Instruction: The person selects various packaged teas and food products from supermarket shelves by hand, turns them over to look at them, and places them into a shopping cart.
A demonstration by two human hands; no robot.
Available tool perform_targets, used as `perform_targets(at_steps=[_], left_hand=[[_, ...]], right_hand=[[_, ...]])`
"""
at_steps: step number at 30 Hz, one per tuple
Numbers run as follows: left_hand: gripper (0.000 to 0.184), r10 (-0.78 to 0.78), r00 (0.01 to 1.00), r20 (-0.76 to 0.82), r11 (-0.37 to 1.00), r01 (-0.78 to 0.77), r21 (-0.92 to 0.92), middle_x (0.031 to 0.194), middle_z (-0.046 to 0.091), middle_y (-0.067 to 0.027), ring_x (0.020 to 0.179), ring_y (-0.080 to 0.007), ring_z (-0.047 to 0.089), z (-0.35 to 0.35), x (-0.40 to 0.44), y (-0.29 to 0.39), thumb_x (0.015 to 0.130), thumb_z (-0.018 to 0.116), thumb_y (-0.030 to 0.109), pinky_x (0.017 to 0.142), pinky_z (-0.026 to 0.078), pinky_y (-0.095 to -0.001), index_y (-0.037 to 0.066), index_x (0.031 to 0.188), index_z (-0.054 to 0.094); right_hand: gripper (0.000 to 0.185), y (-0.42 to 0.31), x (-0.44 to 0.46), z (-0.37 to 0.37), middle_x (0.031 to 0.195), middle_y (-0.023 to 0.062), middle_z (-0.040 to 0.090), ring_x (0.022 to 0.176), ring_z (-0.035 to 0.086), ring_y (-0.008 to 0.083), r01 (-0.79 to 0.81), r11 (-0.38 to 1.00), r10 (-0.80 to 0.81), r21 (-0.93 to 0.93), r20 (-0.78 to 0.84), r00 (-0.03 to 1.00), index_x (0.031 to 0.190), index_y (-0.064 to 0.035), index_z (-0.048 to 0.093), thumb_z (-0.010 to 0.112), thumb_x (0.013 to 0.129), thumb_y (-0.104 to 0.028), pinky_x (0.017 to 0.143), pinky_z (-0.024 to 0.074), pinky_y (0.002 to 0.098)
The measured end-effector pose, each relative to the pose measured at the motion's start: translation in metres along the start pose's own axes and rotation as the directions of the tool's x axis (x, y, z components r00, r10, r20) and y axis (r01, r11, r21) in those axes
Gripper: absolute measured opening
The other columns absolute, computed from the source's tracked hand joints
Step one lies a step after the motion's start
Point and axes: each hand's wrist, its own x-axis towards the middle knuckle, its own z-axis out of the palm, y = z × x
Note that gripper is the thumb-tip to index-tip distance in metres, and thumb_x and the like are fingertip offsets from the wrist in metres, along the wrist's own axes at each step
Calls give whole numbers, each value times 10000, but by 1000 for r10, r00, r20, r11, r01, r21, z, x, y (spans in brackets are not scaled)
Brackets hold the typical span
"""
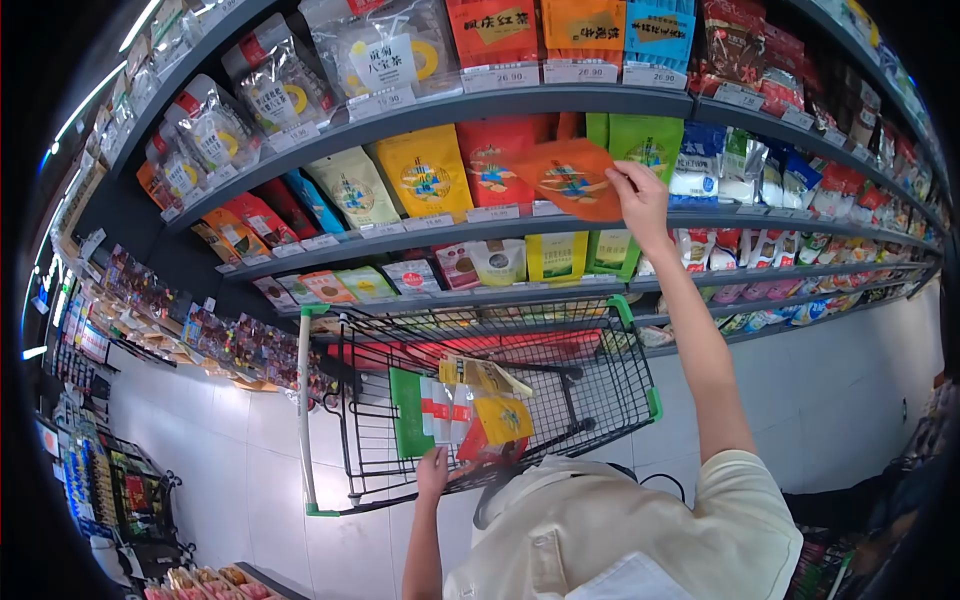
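Note:
My right hand is raised to the shelf, its fingers closed on the edge of an orange bag that is tilted and slightly blurred. Behind that bag stand a red pouch and a green pouch. Low at the near side of the shopping cart, my left hand is closed around the rim, its fingers partly hidden. Just beyond it in the basket lie a green and white package, a yellow bag and a red bag.
Yellow and cream pouches line the same shelf. Clear bags of tea sit above, with smaller pouches below. Bagged goods continue to the right. Tiled floor surrounds the cart, and another display stands at left.

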Motion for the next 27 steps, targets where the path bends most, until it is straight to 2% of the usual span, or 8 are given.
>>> perform_targets(at_steps=[1, 6, 8, 10, 13, 14, 17, 27], left_hand=[[217, 30, 1000, -8, 992, -30, -119, 821, 612, -181, 745, -310, 603, 1, 11, 22, 841, 520, 197, 662, 469, -355, 9, 913, 601], [373, 231, 973, 26, 760, -163, -629, 1131, 532, -130, 1037, -184, 514, -12, 65, 135, 894, 472, 210, 853, 406, -282, -4, 1197, 431], [382, 251, 967, 34, 423, -78, -903, 1183, 496, -115, 1088, -183, 477, -34, 74, 183, 892, 476, 179, 895, 376, -278, -8, 1218, 408], [358, 237, 969, 72, 349, -16, -937, 1167, 510, -101, 1067, -167, 489, -46, 79, 200, 888, 481, 146, 891, 377, -270, -6, 1207, 421], [334, 217, 967, 133, 314, 60, -948, 1135, 535, -78, 1025, -141, 509, -53, 83, 205, 875, 496, 99, 871, 391, -259, 0, 1189, 441], [328, 209, 965, 156, 315, 85, -945, 1122, 544, -71, 1010, -132, 516, -55, 83, 205, 869, 502, 84, 861, 398, -256, 2, 1182, 447], [296, 126, 984, 130, 193, 104, -976, 1078, 568, -57, 957, -105, 530, -65, 79, 206, 867, 507, 71, 832, 415, -248, 0, 1151, 467], [276, 87, 995, 52, 290, 24, -957, 1074, 557, -65, 953, -101, 523, -74, 76, 207, 879, 498, 92, 820, 417, -240, -11, 1134, 467]], right_hand=[[142, -17, -8, 1, 718, 82, 610, 645, 541, 121, 35, 999, -34, -33, 26, 999, 855, 39, 593, 603, 786, -85, 598, 418, 247], [125, -62, -64, 17, 695, -23, 605, 572, 492, 33, -671, 674, 481, 307, 507, 715, 845, -10, 628, 625, 793, -123, 499, 360, 180], [109, -73, -86, 28, 646, -33, 565, 519, 425, 17, -785, 517, 549, 341, 571, 610, 844, -6, 614, 609, 803, -106, 465, 316, 171], [111, -93, -100, 35, 663, -18, 577, 512, 440, 17, -866, 322, 579, 384, 643, 500, 866, 6, 595, 585, 821, -94, 462, 333, 168], [124, -93, -131, 45, 730, 14, 618, 565, 514, 33, -861, 328, 597, 390, 621, 509, 895, 6, 594, 575, 829, -97, 507, 396, 167], [165, -91, -137, 44, 860, 73, 635, 768, 591, 95, -871, 324, 570, 370, 658, 492, 945, 15, 582, 577, 826, -99, 700, 462, 218], [228, -95, -155, 40, 941, 64, 623, 803, 591, 82, -908, 282, 480, 310, 774, 413, 1044, 1, 546, 560, 839, -98, 702, 474, 214], [384, -114, -184, 42, 1053, 68, 588, 934, 563, 123, -947, 192, 410, 256, 856, 315, 1108, 6, 508, 646, 766, -104, 819, 447, 267]])
